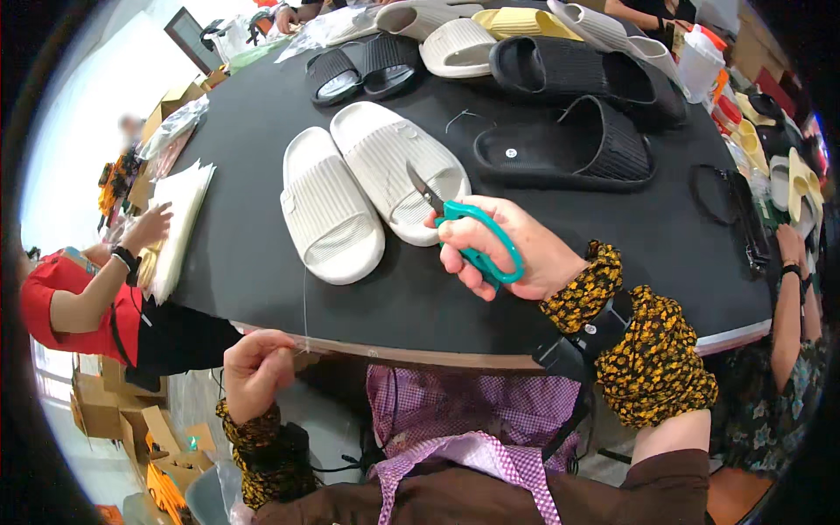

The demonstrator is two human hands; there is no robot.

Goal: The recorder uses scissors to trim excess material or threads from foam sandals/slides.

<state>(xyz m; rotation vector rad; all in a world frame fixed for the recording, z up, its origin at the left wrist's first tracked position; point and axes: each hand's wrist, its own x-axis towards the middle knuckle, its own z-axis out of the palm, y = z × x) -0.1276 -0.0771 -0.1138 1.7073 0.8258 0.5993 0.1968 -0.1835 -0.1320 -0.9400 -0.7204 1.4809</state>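
A pair of white slippers lies side by side on the black table [245, 236]: the left slipper [331, 206] and the right slipper [398, 162]. My right hand [516, 241] grips scissors [455, 210] with teal handles, fingers through the loops. Their pointed blades reach over the right slipper, and whether they touch it I cannot tell. At the table's front edge my left hand [258, 372] is closed in a pinch on a thin clear thread [305, 302]. This thread runs up toward the toe of the left slipper.
Black slippers [569, 144] lie to the right and at the back, beside beige and yellow slippers [525, 24]. A person in red handles a stack of pale bags [188, 214] at the left. A black strap [744, 219] lies by the right edge, near another person's arm [787, 297].
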